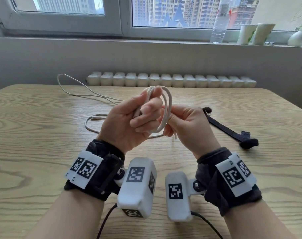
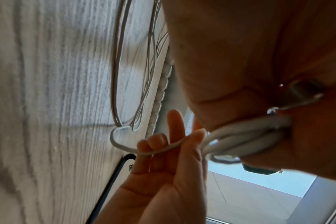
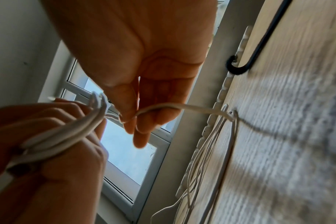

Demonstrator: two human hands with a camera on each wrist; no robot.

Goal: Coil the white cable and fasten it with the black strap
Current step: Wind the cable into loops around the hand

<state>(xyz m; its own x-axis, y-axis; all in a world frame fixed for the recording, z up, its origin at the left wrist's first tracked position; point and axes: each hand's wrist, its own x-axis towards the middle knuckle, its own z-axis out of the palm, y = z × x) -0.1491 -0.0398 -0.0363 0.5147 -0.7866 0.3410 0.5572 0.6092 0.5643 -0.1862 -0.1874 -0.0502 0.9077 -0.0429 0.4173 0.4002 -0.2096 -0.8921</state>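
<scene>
At frame centre, above the table (image 1: 43, 152), the coiled white cable (image 1: 166, 107) is gripped by the left hand (image 1: 129, 121); its slack is pinched by the right hand (image 1: 186, 125). Each new loop should be matched to the held ones. One cable, one black strap (image 1: 228, 130) at right.

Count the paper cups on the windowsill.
2. Both pale green-and-white paper cups stand side by side at the right end of the windowsill: one next to the clear plastic bottle, the other just right of it.
</scene>
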